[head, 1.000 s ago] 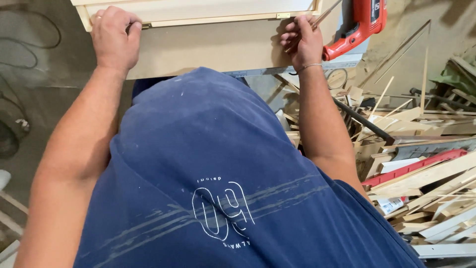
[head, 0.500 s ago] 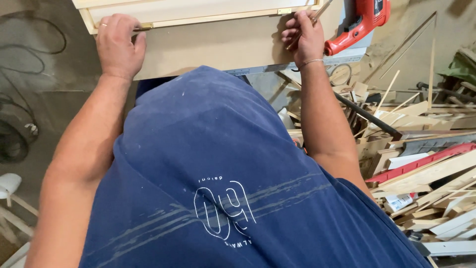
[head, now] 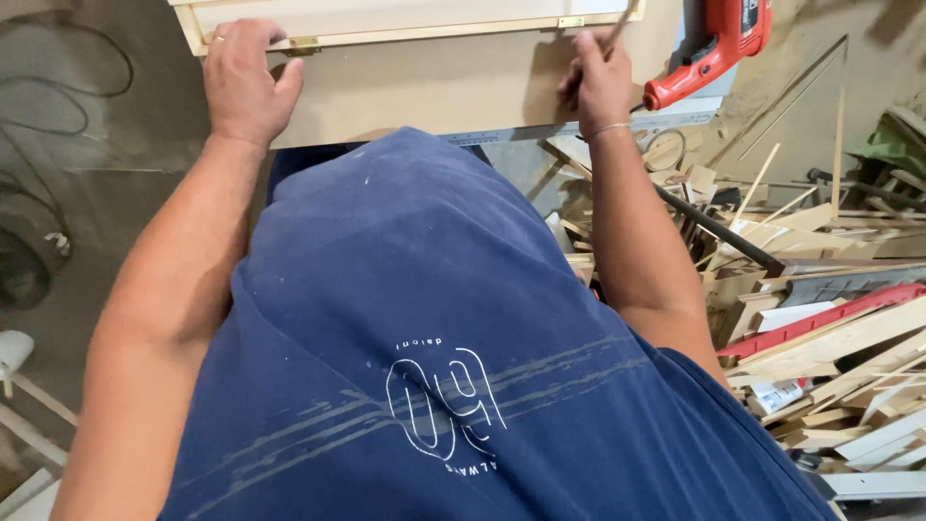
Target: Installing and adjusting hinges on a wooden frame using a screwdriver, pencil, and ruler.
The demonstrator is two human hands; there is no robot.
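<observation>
Your left hand lay flat, fingers spread, on the hinged wooden frame at the surface's near edge, apparently to steady it. Your right hand was closed around a thin stick beside the brass hinge. A red drill rested nearby.

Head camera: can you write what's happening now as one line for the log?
left hand: flat on wooden frame by brass hinge | right hand: grips thin stick | red drill: lying beside
</observation>
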